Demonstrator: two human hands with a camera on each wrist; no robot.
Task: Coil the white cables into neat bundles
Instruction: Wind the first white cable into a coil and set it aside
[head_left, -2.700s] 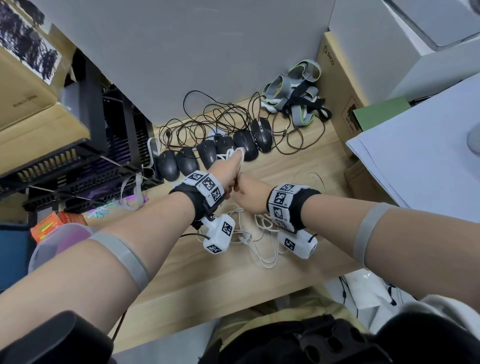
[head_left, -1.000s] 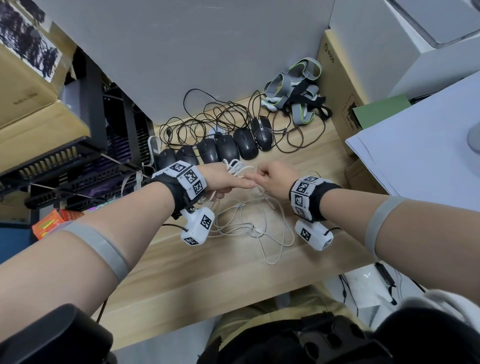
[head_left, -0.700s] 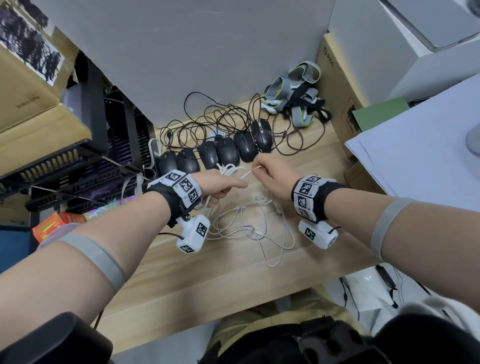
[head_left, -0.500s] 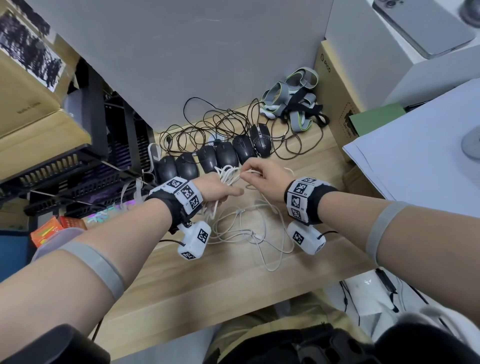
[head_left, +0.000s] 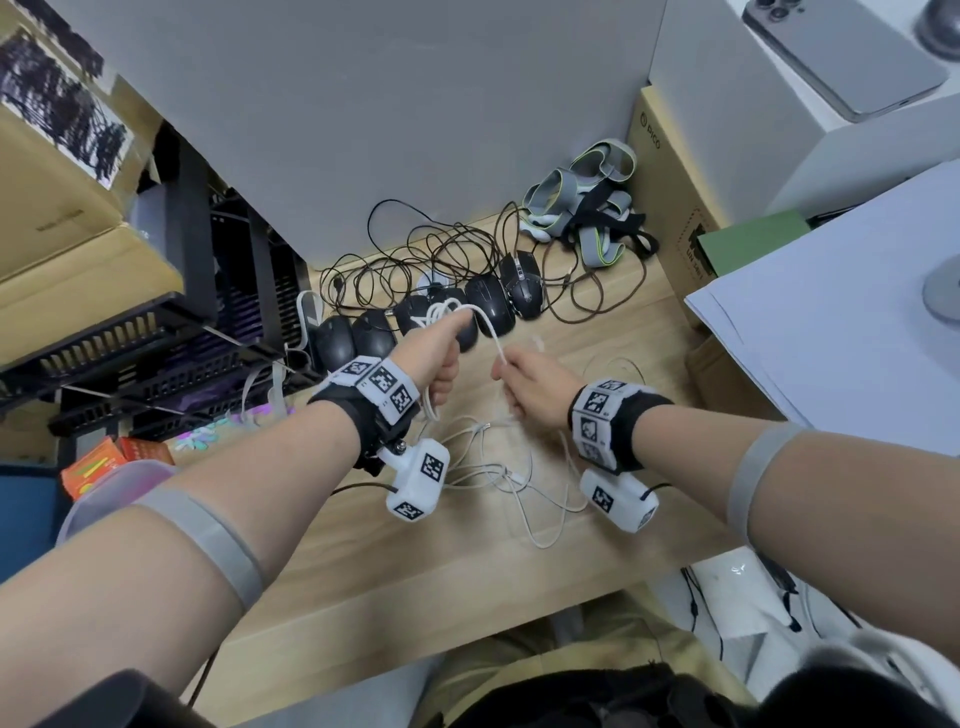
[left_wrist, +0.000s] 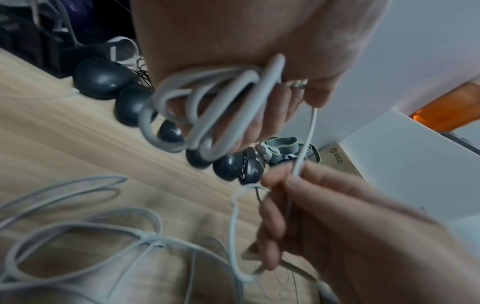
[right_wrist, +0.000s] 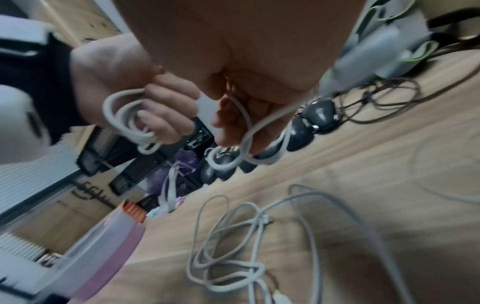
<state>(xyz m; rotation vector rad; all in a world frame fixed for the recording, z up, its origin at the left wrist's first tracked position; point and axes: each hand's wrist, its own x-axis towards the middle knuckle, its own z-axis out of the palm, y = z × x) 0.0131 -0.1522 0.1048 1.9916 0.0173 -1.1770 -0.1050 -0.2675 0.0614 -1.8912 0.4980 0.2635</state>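
Several loops of a white cable (left_wrist: 207, 107) are wound round the fingers of my left hand (head_left: 447, 358), which is raised above the wooden desk (head_left: 337, 582) near the row of mice. One strand (head_left: 491, 338) runs from that coil down to my right hand (head_left: 506, 371), which pinches it between thumb and fingers (left_wrist: 291, 185). In the right wrist view the coil (right_wrist: 127, 119) hangs from the left fist. More white cables (head_left: 493, 467) lie loose and tangled on the desk under both wrists, also seen as loose cables (right_wrist: 233, 246).
A row of black mice (head_left: 488, 306) with tangled black cords (head_left: 415, 249) lies just beyond the hands. Grey straps (head_left: 582, 208) and a cardboard box (head_left: 670, 208) are at the back right, white sheets (head_left: 831, 322) to the right, black trays (head_left: 156, 338) to the left.
My left hand has lifted with the coil toward the mice. The right hand has drawn back slightly, and the strand now stretches between the two hands.
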